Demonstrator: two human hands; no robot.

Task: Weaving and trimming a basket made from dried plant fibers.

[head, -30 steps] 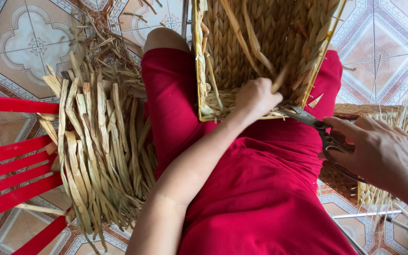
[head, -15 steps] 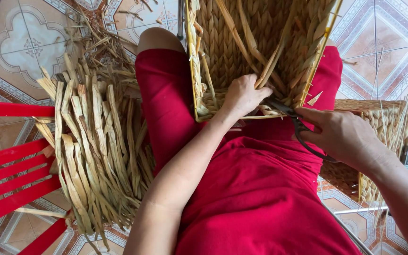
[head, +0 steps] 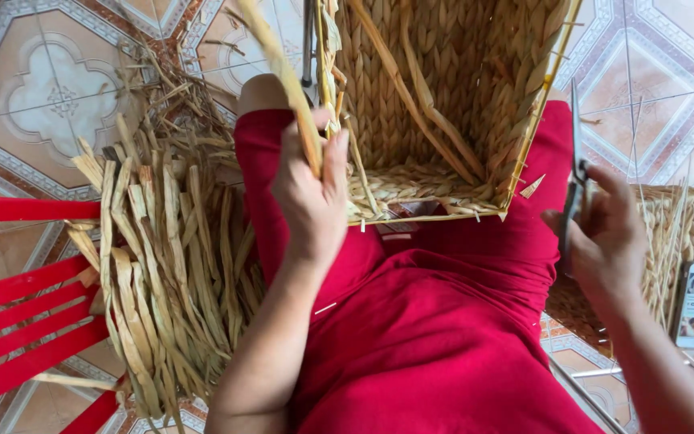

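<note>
A tan, straw-coloured woven basket (head: 443,104), plaited in a braided herringbone pattern, is sitting far and centre, edged with a yellow rim. Red cloth (head: 435,337) is covering the lap in the near middle. At the left, a bundle of pale golden-beige straw strips (head: 162,273) is lying beside bright red slats (head: 18,321). The floor tiles (head: 50,88) are showing cream octagons with grey outlines and terracotta-brown corners. At the right, a second woven basket (head: 688,221) is showing the same tan braid.

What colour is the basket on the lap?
The woven basket is straw tan with a yellow rim, seen in the head view.
</note>
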